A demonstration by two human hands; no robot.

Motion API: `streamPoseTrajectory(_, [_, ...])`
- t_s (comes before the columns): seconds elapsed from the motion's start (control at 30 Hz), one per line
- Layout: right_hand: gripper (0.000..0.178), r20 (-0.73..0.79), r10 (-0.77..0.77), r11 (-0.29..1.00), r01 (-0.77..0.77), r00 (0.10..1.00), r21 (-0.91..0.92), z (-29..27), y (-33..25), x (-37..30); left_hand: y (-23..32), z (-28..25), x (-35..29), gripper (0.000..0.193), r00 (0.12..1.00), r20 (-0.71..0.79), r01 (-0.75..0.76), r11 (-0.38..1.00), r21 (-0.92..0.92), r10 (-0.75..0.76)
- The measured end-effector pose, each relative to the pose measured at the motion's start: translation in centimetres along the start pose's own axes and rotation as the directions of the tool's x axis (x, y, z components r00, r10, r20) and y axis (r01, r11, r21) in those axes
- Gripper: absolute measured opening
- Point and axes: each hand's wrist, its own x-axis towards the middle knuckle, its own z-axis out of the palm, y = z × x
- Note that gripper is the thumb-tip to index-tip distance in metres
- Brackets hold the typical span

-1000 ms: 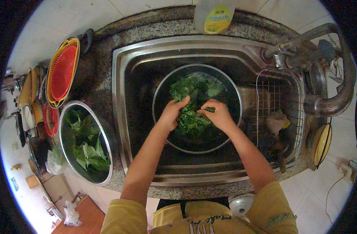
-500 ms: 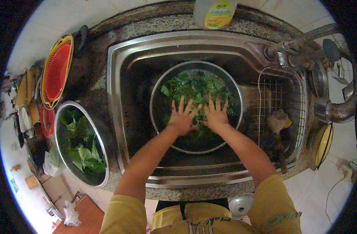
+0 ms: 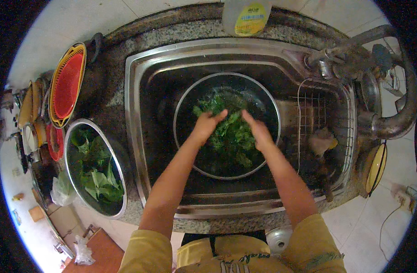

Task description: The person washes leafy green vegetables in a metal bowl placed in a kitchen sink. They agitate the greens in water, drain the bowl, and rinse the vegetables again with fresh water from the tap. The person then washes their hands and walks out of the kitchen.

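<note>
A round metal basin (image 3: 177,143) of water stands in the sink, with wet leafy greens (image 3: 233,136) bunched in it. My left hand (image 3: 207,126) is at the left side of the bunch, its thumb stretched over the leaves and its other fingers partly hidden. On the opposite side, my right hand (image 3: 259,132) is turned on edge, fingers curved against the greens. Between them, the two hands clasp the bunch. Water shows along the basin's far side.
Left of the sink (image 3: 134,113), a second metal bowl (image 3: 122,170) holds broad green leaves. Behind it stand a red and yellow colander (image 3: 67,84). A wire rack (image 3: 314,118) with a sponge-like lump sits at right, below the faucet (image 3: 324,68). A bottle (image 3: 249,20) stands at the back.
My hands were spread flat over the greens, palms down. Now they are turned inward and moved apart, with the leaves gathered between them. The basin has shifted slightly left in view.
</note>
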Motion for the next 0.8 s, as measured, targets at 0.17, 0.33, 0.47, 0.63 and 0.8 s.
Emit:
streamPoseTrajectory(0.17, [0.070,0.264,-0.071,0.960,0.138,0.962,-0.243,-1.5,-4.1,-2.4,5.9,-1.4,-3.2,0.076,0.964,0.229,-0.179,0.964,0.199,0.132])
streamPoseTrajectory(0.33, [0.069,0.329,-0.331,0.138,0.391,0.884,-0.910,-0.2,-6.6,-0.4,4.1,-2.0,3.6,0.073,0.876,0.351,-0.463,0.375,0.803,0.331])
streamPoseTrajectory(0.47, [0.067,0.383,-0.490,0.067,0.472,0.783,-0.879,-1.1,-3.9,5.5,3.3,-0.4,6.1,0.072,0.907,0.269,-0.336,0.172,0.926,0.325])
streamPoseTrajectory(0.63, [0.071,0.449,-0.149,-0.006,0.454,0.881,-0.891,-1.8,0.8,5.6,1.1,1.0,1.4,0.084,0.966,0.249,-0.242,0.099,0.965,-0.064])
streamPoseTrajectory(0.8, [0.082,0.437,-0.044,-0.121,0.429,0.899,-0.895,-0.7,2.8,-2.3,0.0,0.9,-5.5,0.102,0.967,0.194,-0.195,0.014,0.981,-0.168])
